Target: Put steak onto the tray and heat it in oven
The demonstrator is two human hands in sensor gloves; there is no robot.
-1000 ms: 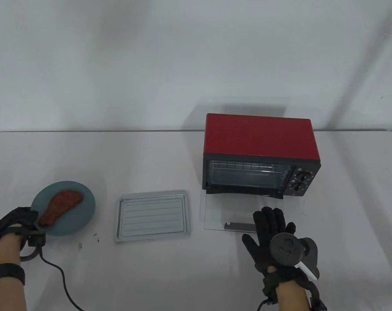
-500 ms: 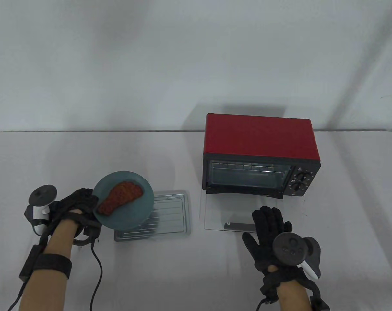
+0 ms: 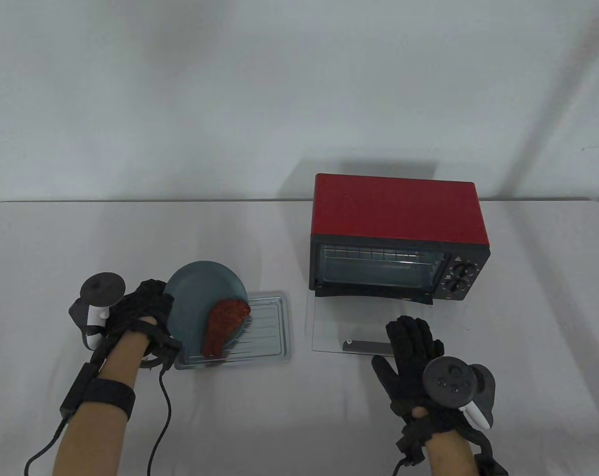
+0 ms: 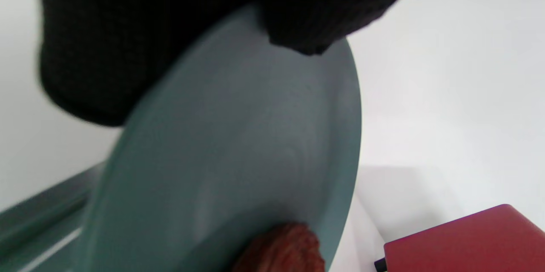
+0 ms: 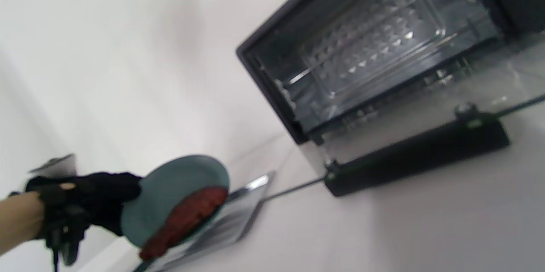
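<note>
- The left hand (image 3: 140,310) holds the plate (image 3: 195,292) by its rim, tipped steeply over the tray (image 3: 274,327).
- The steak (image 3: 225,322) lies at the plate's lower edge, its tail hanging over the tray.
- The oven (image 3: 398,213) stands on the counter (image 3: 289,416), its glass door (image 3: 329,327) folded down.
- The right hand (image 3: 410,357) rests flat, fingers straight, touching the door's handle (image 3: 366,347).

Black gloved fingers (image 4: 140,29) grip a tilted round teal plate (image 4: 238,136); a reddish-brown steak (image 4: 285,250) sits at its lower rim
</note>
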